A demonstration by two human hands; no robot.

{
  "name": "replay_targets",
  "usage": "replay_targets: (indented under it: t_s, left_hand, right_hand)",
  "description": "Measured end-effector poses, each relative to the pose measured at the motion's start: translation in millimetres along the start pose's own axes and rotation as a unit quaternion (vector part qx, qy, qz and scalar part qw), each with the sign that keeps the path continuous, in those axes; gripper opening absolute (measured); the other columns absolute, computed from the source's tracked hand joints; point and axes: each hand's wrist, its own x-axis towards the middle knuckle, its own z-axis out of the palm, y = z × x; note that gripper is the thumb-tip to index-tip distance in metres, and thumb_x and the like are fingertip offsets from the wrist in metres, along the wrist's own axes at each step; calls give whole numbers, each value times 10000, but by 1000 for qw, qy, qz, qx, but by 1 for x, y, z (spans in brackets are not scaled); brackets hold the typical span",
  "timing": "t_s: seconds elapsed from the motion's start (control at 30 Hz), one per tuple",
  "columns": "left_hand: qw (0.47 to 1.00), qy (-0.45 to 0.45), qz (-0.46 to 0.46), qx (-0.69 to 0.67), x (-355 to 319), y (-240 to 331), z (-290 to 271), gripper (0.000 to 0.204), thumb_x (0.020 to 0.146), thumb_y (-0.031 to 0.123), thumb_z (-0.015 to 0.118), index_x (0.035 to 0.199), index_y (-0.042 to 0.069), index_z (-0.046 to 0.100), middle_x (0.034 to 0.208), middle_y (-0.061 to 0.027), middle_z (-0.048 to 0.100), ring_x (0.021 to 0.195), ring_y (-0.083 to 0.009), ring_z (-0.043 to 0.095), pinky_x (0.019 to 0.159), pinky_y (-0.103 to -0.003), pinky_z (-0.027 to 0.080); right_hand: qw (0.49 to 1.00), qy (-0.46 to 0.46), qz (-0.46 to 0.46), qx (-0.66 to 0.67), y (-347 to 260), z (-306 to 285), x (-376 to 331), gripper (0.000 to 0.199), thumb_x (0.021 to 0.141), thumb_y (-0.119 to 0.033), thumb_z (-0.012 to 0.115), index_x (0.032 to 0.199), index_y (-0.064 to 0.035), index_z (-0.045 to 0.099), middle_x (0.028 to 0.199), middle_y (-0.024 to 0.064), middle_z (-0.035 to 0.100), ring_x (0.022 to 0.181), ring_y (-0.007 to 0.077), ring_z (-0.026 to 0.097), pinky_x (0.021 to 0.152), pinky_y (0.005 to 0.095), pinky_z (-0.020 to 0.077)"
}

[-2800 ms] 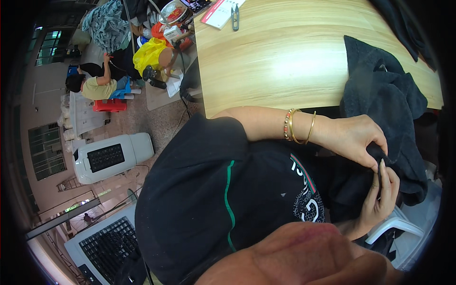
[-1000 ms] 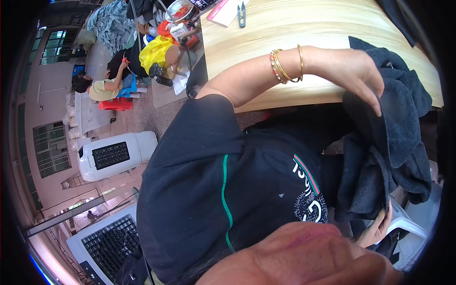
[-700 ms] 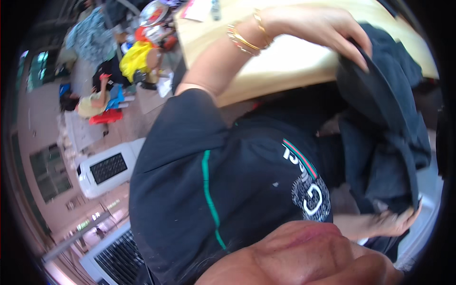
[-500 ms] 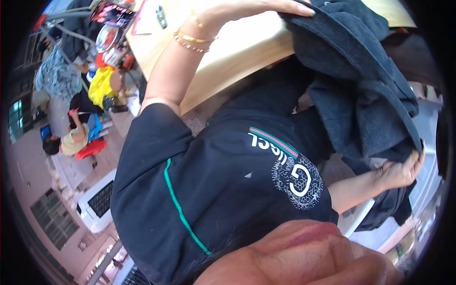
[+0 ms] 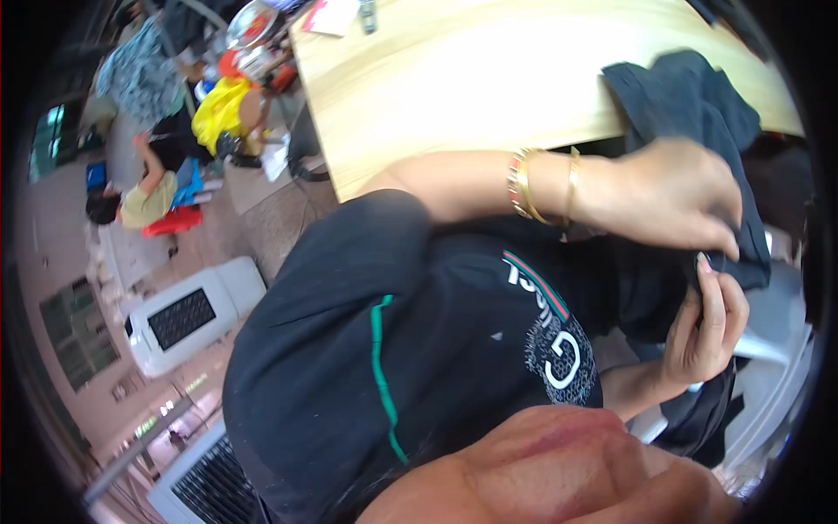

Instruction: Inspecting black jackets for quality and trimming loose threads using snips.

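A black garment (image 5: 690, 96) is draped over the right part of the wooden table (image 5: 463, 96) and hangs down past its near edge. My left hand (image 5: 668, 192), with gold bracelets on its wrist, bends over the hanging part with fingers curled onto the cloth; it is slightly blurred. Just nearer, my right hand (image 5: 711, 323) pinches the garment's edge between thumb and fingertips. The two hands' fingertips almost meet there. Exactly which part of the garment they grip cannot be made out.
More black cloth (image 5: 698, 424) lies below my right hand, beside a pale grey plastic surface (image 5: 772, 323). A small dark tool (image 5: 367, 16) is at the table's far left. Further left are a yellow cloth (image 5: 220, 113), a seated person (image 5: 148, 201) and a white machine (image 5: 196, 314).
My left hand has come down from above the table toward my right hand. The garment, earlier stretched wide between both hands, now hangs gathered, partly on the table. The view has shifted.
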Motion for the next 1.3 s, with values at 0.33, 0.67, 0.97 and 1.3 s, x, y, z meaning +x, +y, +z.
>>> replay_targets:
  t_s: [0.33, 0.67, 0.97, 1.3]
  left_hand:
    - [988, -126, -81, -40, -15, -4, -13, 308, 835, 247, 647, 962, -30, 694, 914, -173, 685, 883, -317, 662, 781, -380, 522]
    - [994, -94, -1, -47, -18, -13, -11, 283, 756, 189, 719, 959, -8, 704, 919, -149, 687, 871, -290, 668, 758, -358, 534]
    - [994, -94, -29, -53, -22, -6, -16, 271, 754, 202, 725, 943, 8, 713, 892, -130, 686, 849, -275, 669, 739, -347, 533]
    - [992, -109, 64, 28, -24, -14, -12, 221, 772, 158, 709, 955, 35, 689, 892, -115, 674, 844, -293, 660, 726, -374, 535]
  right_hand:
    - [1000, 5, 12, 13, 21, 19, -16, 247, 815, 109, 680, 1059, 68, 670, 982, 177, 644, 867, 275, 646, 788, 332, 528]
    - [992, -17, 100, 76, 22, 11, -12, 225, 846, 100, 649, 1065, 59, 683, 1018, 160, 659, 932, 239, 633, 849, 301, 493]
    - [985, -57, 67, 150, 34, 8, -10, 211, 847, 104, 645, 1052, 66, 676, 1085, 156, 609, 955, 224, 610, 884, 279, 463]
    - [964, -95, 168, 184, 43, 18, -14, 410, 849, 80, 652, 1246, 19, 565, 1242, 71, 577, 894, 98, 534, 824, 207, 421]
